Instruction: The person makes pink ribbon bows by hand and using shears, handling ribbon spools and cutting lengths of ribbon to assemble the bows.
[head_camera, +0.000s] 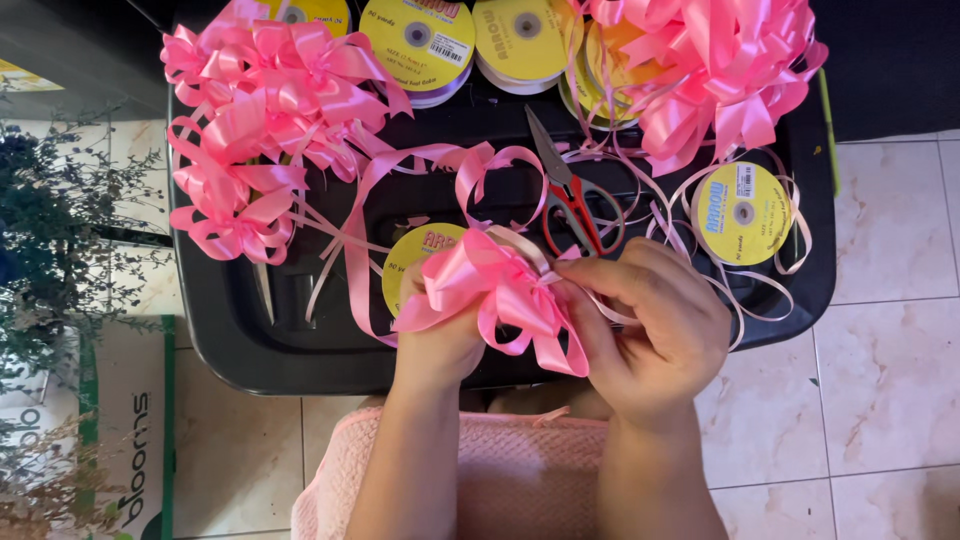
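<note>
Pink ribbon bow (500, 295) held between both hands, above the black tray's (240, 330) near edge.
Left hand (440, 345) closed beneath it; right hand (660, 325) pinches its right end, loops fanning leftward.

Home craft corner: tiled floor (880, 330), ribbon spools (740, 212).

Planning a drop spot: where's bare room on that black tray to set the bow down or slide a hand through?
Freest patch: the black tray near-left corner, below the finished pink bows and left of the yellow ribbon spool. A narrow strip also runs along the near-right edge. Crowded: the back row of spools, the scissors amid loose ribbon, and the centre, where both hands hold a bow.
</note>
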